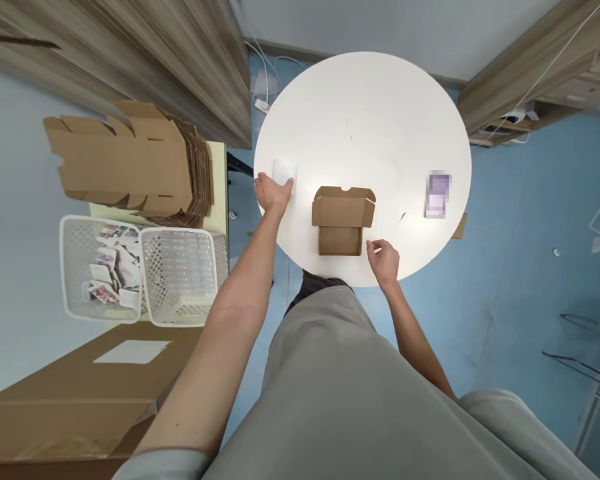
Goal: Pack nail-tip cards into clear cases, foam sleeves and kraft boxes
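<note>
On the left of the round white table [360, 120], my left hand [273, 193] lies over the near end of a flat white item [284, 171]. Its thumb is on the item and its fingers are spread apart. What kind of item this is does not show. A small brown cardboard box [341, 241] stands near the table's front edge, its lid [343, 208] raised and tilted back. Just right of it my right hand [384, 263] rests with loosely curled fingers, no object visible in them. The box interior looks bare.
A blurred purple item [437, 195] lies at the table's right. Left of the table, a side table [220, 180] holds stacked flat cardboard blanks [130, 160] and two white plastic baskets: one basket [66, 273] with small packets, another [177, 233] beside it. A large carton [70, 420] stands nearer.
</note>
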Motion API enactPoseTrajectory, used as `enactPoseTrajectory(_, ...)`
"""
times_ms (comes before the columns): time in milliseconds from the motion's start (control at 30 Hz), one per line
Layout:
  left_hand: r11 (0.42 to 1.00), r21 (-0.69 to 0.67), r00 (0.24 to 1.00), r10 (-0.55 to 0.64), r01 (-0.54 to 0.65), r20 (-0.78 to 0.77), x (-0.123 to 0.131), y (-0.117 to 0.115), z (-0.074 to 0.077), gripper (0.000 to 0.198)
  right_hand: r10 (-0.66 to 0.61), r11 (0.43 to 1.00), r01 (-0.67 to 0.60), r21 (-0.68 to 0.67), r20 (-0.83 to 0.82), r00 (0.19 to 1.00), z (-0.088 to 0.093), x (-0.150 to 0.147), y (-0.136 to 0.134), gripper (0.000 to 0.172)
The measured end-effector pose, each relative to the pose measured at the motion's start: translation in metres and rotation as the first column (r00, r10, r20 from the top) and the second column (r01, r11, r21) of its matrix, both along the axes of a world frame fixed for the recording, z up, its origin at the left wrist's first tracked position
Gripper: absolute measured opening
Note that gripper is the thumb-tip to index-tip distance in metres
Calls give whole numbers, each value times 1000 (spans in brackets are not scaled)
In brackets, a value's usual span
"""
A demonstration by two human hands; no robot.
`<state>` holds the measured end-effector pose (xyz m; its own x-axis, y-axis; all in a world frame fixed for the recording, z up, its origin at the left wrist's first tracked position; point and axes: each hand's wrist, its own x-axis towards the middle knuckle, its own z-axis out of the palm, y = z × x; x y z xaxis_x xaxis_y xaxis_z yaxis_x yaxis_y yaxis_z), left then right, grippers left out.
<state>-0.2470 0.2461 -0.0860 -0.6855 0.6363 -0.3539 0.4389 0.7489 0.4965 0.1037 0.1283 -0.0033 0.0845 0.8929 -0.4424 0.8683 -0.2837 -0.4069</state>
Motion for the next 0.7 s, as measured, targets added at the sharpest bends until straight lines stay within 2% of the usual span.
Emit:
enactPoseTrajectory(67, 999, -41, 1000, 8, -7, 14, 1, 6, -7, 72, -4, 1000, 4, -5, -25, 1000, 5, -6, -4, 44)
enactPoseTrajectory(167, 998, -51, 1000, 22, -21, 19, 4, 2, -16, 69, 6, 1000, -6, 6, -65, 998, 10, -17, -4, 48)
enactPoseTrajectory(267, 995, 64, 994, 74, -79, 85, 3, -6, -26, 66, 27, 999, -23, 42, -97, 995, 14, -28, 4, 52)
enactPoseTrajectory(367, 962, 200, 964, 140, -186, 224, -2, -17, -33, 60, 60, 995, -49, 83, -132, 989, 16, -38, 14, 54)
enactPoseTrajectory(433, 936, 230, 930, 187, -266, 315, -6, -29, -33, 52, 95, 991, -78, 110, -161, 982, 18, -45, 21, 55)
enactPoseTrajectory(500, 911, 240, 879, 212, -336, 427, -10, -50, -27, 45, 142, 984, -115, 137, -212, 967, 20, -53, 26, 56)
enactPoseTrajectory(567, 893, 254, 824, 190, -371, 534, -10, -81, -14, 46, 183, 978, -142, 153, -300, 936, 23, -61, 30, 55)
enactPoseTrajectory(633, 913, 246, 822, 145, -326, 550, -5, -116, 4, 52, 185, 981, -142, 133, -414, 891, 23, -69, 33, 56)
enactPoseTrajectory(700, 939, 238, 813, 71, -251, 577, 6, -148, 22, 56, 157, 987, -144, 65, -522, 838, 21, -75, 34, 65)
